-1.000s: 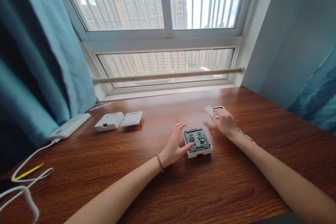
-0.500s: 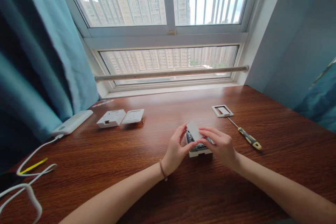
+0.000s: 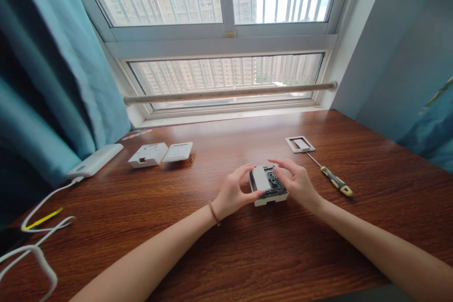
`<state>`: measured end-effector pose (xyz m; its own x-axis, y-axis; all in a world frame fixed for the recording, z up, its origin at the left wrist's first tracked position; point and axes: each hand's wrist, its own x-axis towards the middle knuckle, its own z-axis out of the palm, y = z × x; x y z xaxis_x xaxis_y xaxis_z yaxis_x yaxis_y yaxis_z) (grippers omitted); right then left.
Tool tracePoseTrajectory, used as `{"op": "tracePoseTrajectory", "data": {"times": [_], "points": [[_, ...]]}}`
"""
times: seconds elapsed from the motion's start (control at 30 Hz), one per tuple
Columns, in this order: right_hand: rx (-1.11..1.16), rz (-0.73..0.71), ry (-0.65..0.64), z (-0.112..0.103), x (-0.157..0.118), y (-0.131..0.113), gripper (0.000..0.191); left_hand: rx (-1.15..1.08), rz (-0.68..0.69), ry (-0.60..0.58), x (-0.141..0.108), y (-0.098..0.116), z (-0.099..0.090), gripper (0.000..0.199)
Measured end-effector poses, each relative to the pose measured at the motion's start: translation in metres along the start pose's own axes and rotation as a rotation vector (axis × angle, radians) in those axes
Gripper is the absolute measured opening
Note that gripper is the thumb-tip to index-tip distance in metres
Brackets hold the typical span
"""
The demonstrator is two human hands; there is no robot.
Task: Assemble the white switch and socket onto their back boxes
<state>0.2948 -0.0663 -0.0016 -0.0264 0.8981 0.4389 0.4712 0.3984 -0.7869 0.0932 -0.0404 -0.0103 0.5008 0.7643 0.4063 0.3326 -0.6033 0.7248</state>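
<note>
A square switch box point(image 3: 271, 200) with a white base and dark inner parts lies on the brown table. Over its left half rests a flat white panel point(image 3: 261, 178); dark mechanism shows on the right half. My left hand point(image 3: 233, 189) grips the box's left side and the panel, thumb at the near edge and fingers at the far edge. At the right side, my right hand point(image 3: 295, 181) has its fingers apart, the fingertips over the exposed dark part.
A white frame with a small white piece point(image 3: 290, 146) and a screwdriver point(image 3: 336, 184) lie to the right. Left are a white box point(image 3: 147, 155), a flat plate point(image 3: 178, 152), small screws point(image 3: 191, 158), a white device point(image 3: 95, 159), its cable and a yellow strip point(image 3: 44, 218).
The white panel, tilted between both hands before, now lies flat on the left half of the box. My right hand has let go of it and moved slightly right.
</note>
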Motion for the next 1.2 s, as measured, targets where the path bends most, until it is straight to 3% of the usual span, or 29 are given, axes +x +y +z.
{"op": "tracePoseTrajectory", "data": {"times": [0.1,0.17,0.43,0.67,0.9,1.1,1.2], "points": [[0.150,0.205,-0.101,0.006,0.003,0.015,0.042,0.027,0.041,-0.026,-0.001,0.002,0.003,0.056],[0.240,0.268,-0.159,0.010,0.003,0.022,0.048,0.046,0.039,-0.024,-0.002,0.002,0.004,0.057],[0.138,0.217,-0.172,0.015,-0.001,0.025,0.053,-0.025,-0.048,-0.052,0.000,0.003,0.007,0.052],[0.094,0.125,-0.124,0.021,-0.002,0.028,0.046,-0.296,-0.154,-0.065,0.003,-0.002,0.011,0.039],[0.141,0.175,-0.117,0.023,-0.001,0.028,0.045,-0.404,-0.277,-0.051,0.009,-0.007,0.017,0.035],[0.252,0.318,-0.098,0.025,-0.003,0.018,0.045,-0.516,-0.255,-0.049,0.009,-0.008,0.018,0.052],[0.332,0.393,-0.092,0.026,-0.004,0.014,0.046,-0.530,-0.250,-0.079,0.010,-0.008,0.018,0.049]]}}
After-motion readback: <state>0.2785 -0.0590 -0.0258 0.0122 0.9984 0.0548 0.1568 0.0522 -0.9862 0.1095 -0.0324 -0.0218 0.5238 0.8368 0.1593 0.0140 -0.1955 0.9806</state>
